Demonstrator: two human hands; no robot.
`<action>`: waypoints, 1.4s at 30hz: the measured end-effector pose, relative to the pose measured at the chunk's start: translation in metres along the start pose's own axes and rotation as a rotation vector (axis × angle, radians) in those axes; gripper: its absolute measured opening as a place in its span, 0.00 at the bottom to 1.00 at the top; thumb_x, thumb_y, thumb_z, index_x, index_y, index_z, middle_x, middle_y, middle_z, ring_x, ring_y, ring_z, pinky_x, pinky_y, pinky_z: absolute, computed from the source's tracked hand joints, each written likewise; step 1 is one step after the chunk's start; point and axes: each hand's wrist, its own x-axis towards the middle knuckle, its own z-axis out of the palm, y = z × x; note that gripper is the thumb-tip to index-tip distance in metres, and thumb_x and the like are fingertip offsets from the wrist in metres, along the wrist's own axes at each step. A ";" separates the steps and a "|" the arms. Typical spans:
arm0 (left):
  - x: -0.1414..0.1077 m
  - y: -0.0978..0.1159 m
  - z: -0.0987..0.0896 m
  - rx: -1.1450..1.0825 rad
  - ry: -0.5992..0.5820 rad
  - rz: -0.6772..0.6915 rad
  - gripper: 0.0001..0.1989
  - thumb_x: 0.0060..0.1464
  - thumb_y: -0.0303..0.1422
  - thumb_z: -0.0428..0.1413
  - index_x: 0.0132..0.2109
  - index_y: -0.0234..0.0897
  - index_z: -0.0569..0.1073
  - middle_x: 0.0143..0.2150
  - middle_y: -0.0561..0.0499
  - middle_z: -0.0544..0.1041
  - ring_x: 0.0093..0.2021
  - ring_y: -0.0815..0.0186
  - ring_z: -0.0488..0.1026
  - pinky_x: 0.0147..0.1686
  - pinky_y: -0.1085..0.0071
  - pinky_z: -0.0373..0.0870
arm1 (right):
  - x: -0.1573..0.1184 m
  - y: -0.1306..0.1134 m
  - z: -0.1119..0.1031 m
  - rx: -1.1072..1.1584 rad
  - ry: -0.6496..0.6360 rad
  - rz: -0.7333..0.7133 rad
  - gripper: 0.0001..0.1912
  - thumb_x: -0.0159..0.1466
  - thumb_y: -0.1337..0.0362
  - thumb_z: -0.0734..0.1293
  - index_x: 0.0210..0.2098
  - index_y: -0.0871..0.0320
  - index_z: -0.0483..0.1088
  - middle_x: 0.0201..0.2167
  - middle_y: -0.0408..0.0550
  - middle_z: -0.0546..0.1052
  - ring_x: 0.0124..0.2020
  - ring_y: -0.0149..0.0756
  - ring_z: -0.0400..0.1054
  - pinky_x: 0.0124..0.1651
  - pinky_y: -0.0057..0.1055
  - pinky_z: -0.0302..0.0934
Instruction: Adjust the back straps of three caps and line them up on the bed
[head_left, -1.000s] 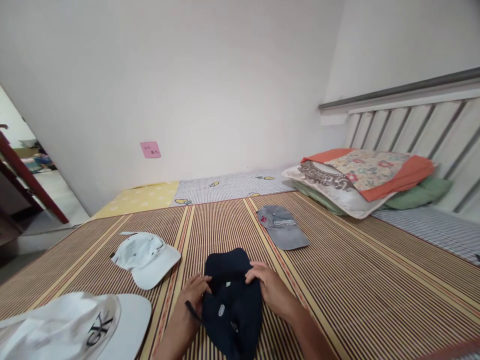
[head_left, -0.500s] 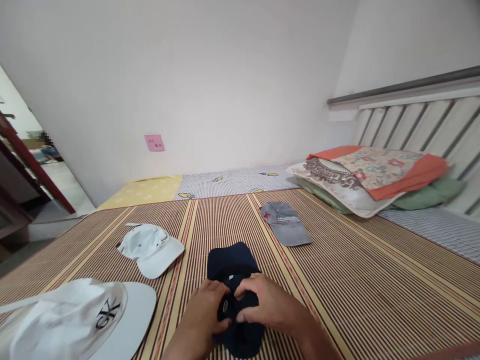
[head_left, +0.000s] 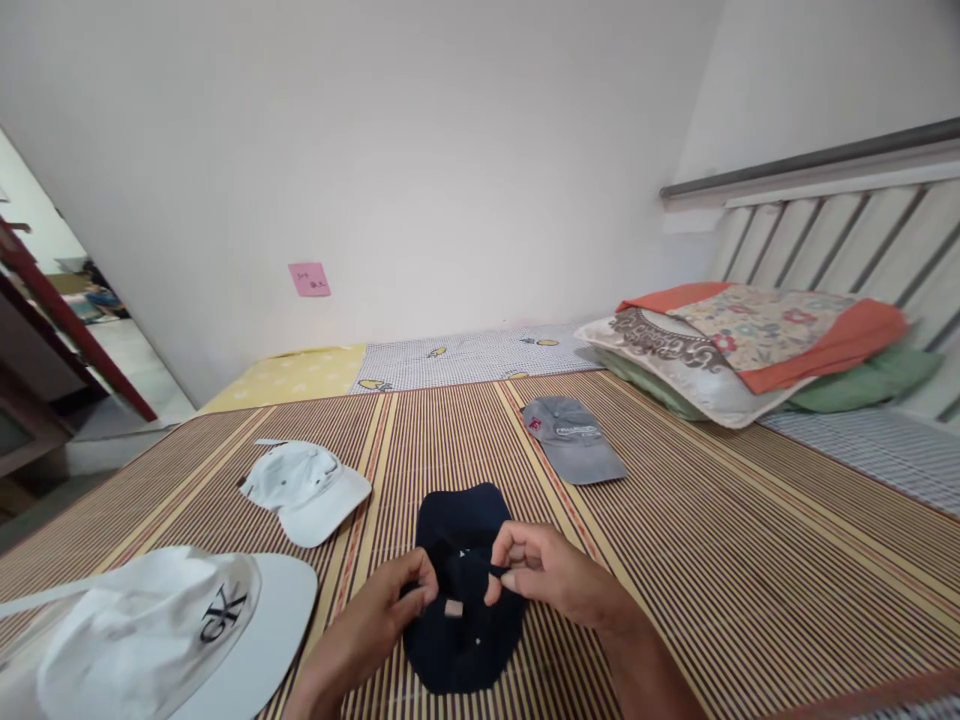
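A dark navy cap (head_left: 465,515) lies on the striped mat (head_left: 697,570), its brim pointing away from me and its inside showing with a small pale tag. My left hand (head_left: 401,595) is closed on the cap's left edge. At the right edge, my right hand (head_left: 547,575) pinches the dark cloth between thumb and fingers. To the left sit a small white cap (head_left: 304,490) and, nearer, a large white cap (head_left: 172,635) with black letters. A grey cap (head_left: 574,440) rests beyond my right hand.
Pillows with an orange floral cover (head_left: 780,325) are stacked at the back right beside a white slatted rail (head_left: 847,235). A pink note (head_left: 309,280) is stuck to the wall. At the far left is a doorway, with a person partly visible beyond it.
Both hands have moved apart, from the middle of the navy cap to its two side edges. The cap is spread wider, and its inside and tag now show.
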 end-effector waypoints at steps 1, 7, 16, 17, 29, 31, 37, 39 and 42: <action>0.000 0.001 -0.002 -0.046 -0.007 0.009 0.10 0.64 0.37 0.54 0.34 0.40 0.68 0.32 0.56 0.67 0.33 0.64 0.62 0.34 0.69 0.56 | 0.000 0.000 -0.001 0.042 -0.010 -0.018 0.07 0.60 0.70 0.68 0.38 0.56 0.71 0.35 0.45 0.84 0.42 0.38 0.78 0.50 0.37 0.65; -0.001 0.012 -0.006 -0.316 0.022 0.056 0.16 0.62 0.47 0.59 0.37 0.39 0.71 0.32 0.56 0.67 0.34 0.65 0.63 0.36 0.70 0.58 | 0.006 -0.004 0.008 0.095 -0.015 -0.078 0.08 0.65 0.63 0.71 0.43 0.58 0.75 0.35 0.46 0.82 0.40 0.37 0.77 0.51 0.37 0.66; -0.001 0.014 -0.003 -0.360 -0.065 0.096 0.13 0.55 0.43 0.66 0.40 0.38 0.79 0.39 0.51 0.74 0.40 0.62 0.69 0.40 0.68 0.62 | 0.011 0.006 0.006 0.220 0.079 -0.169 0.14 0.69 0.60 0.69 0.53 0.56 0.73 0.31 0.43 0.80 0.34 0.33 0.76 0.43 0.33 0.68; 0.000 0.014 -0.002 -0.350 -0.046 0.124 0.12 0.56 0.43 0.65 0.38 0.38 0.79 0.39 0.51 0.74 0.41 0.61 0.69 0.42 0.67 0.62 | 0.011 0.006 0.007 0.232 0.088 -0.177 0.14 0.69 0.59 0.70 0.53 0.56 0.73 0.30 0.42 0.79 0.32 0.33 0.75 0.40 0.32 0.68; 0.003 0.003 0.001 -0.389 0.071 0.078 0.15 0.56 0.47 0.65 0.39 0.39 0.79 0.31 0.55 0.70 0.33 0.66 0.62 0.34 0.71 0.58 | 0.022 -0.042 0.010 0.205 0.165 -0.232 0.16 0.67 0.59 0.71 0.52 0.57 0.75 0.37 0.45 0.80 0.24 0.25 0.69 0.24 0.24 0.58; 0.005 -0.001 0.002 -0.420 0.093 0.081 0.15 0.56 0.46 0.66 0.39 0.39 0.79 0.31 0.55 0.69 0.32 0.67 0.61 0.34 0.72 0.57 | 0.026 -0.046 0.010 0.136 0.153 -0.229 0.15 0.69 0.56 0.70 0.49 0.59 0.75 0.35 0.46 0.80 0.21 0.23 0.66 0.22 0.23 0.54; 0.009 -0.003 0.002 -0.497 0.171 0.117 0.17 0.56 0.48 0.65 0.36 0.38 0.80 0.33 0.53 0.73 0.35 0.64 0.63 0.37 0.71 0.59 | 0.027 -0.029 0.023 0.138 0.170 -0.156 0.16 0.70 0.49 0.66 0.43 0.57 0.68 0.30 0.45 0.82 0.16 0.22 0.59 0.21 0.23 0.48; 0.010 -0.003 0.003 -0.526 0.198 0.115 0.18 0.54 0.50 0.66 0.35 0.39 0.80 0.32 0.53 0.72 0.35 0.64 0.63 0.37 0.71 0.58 | 0.027 -0.024 0.026 0.105 0.132 -0.137 0.14 0.69 0.51 0.67 0.40 0.56 0.68 0.29 0.45 0.82 0.17 0.24 0.61 0.21 0.23 0.50; 0.014 -0.004 0.007 -0.578 0.222 0.129 0.19 0.52 0.51 0.67 0.33 0.39 0.79 0.32 0.54 0.71 0.35 0.64 0.62 0.36 0.71 0.58 | 0.027 -0.024 0.027 0.013 0.105 -0.107 0.10 0.66 0.56 0.70 0.37 0.57 0.71 0.28 0.42 0.79 0.19 0.25 0.64 0.22 0.24 0.53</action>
